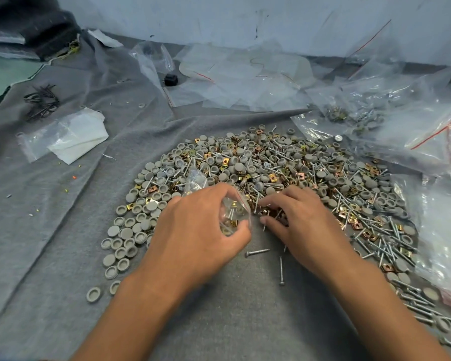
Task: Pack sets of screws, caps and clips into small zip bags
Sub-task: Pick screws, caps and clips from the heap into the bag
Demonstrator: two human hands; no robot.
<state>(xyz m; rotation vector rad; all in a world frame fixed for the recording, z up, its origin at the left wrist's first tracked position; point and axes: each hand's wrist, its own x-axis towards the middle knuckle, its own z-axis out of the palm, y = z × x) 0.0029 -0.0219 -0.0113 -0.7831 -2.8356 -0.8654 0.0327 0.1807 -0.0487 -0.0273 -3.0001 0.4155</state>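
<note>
I note the left hand [193, 225] clenched round the small zip bag [232, 217], mouth facing right, while the right hand [294, 217], just beside it near the counter's [232, 295] middle, pinches clips [270, 213] from the pile's near edge.

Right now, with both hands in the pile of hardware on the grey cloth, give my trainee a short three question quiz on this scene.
1. True or false: the left hand grips a small clear plastic zip bag that already holds parts.
2. What do the right hand fingers reach into: A) grey round plastic caps, B) brass-coloured metal clips, C) loose silver screws?
3. Which side of the pile holds the filled clear bags?

Key: 1 true. 2 B. 3 the right.
</note>
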